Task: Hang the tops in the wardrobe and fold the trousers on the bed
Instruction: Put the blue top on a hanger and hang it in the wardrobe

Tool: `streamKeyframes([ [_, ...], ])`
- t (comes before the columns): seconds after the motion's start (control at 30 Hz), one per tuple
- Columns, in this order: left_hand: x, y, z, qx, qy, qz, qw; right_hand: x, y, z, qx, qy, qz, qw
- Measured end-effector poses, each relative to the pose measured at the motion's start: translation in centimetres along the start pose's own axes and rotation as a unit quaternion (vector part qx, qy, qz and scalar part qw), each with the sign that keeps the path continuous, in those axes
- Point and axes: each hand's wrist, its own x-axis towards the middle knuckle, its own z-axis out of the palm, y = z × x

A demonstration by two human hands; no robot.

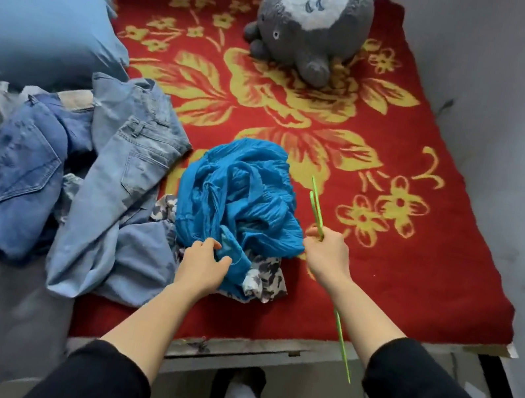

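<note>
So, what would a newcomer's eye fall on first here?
A red blanket with yellow flowers fills the middle, and a grey plush toy sits at its far end. Near the front edge, the left hand grips a crumpled bright blue garment while the right hand holds a green hanger; jeans lie heaped to the left.

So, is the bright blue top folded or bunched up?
Bunched up: the blue top lies crumpled on the bed, left hand gripping its edge.
</note>
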Motion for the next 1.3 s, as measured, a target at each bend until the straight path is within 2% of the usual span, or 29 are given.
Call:
streamKeyframes([
  [0.1,1.5,0.4,2.2,-0.018,-0.023,-0.012,1.000,3.5,0.7,2.4,-0.042,-0.042,-0.006,0.998],
  [0.3,2.7,0.1,4.8,0.066,-0.041,-0.011,0.997,7.6,1.9,7.8,-0.094,-0.112,-0.004,0.989],
  [0.43,4.2,-1.6,3.7,-0.021,-0.043,0.005,0.999,9.4,1.0,10.5,-0.114,-0.132,0.016,0.985],
  [0.5,4.3,-2.1,2.1,-0.125,-0.044,-0.027,0.991,10.3,0.6,11.6,-0.128,-0.138,0.043,0.981],
  [0.57,4.6,-2.8,0.1,-0.237,-0.023,-0.070,0.969,11.3,0.4,12.2,-0.140,-0.127,0.062,0.980],
  [0.67,5.2,-3.8,-3.0,-0.317,0.056,-0.098,0.942,12.2,0.0,11.9,-0.100,-0.073,0.070,0.990],
  [0.7,5.4,-3.8,-3.9,-0.360,0.080,-0.121,0.922,12.3,-0.3,11.5,-0.059,-0.054,0.073,0.994],
  [0.77,5.9,-3.2,-5.7,-0.482,0.111,-0.156,0.855,12.4,-1.0,10.2,0.042,-0.020,0.078,0.996],
  [0.83,6.0,-2.0,-7.7,-0.546,0.107,-0.138,0.819,12.7,-2.2,8.6,0.110,0.022,0.079,0.990],
  [0.93,5.4,-0.1,-10.7,-0.571,0.105,-0.104,0.808,12.6,-4.6,5.2,0.154,0.068,0.072,0.983],
  [1.13,1.9,5.5,-17.7,-0.553,0.108,-0.014,0.826,10.0,-11.0,-2.3,0.156,0.112,-0.047,0.980],
  [1.3,-1.4,10.8,-24.3,-0.535,0.074,0.132,0.831,7.3,-16.3,-8.2,0.169,0.167,-0.120,0.964],
])
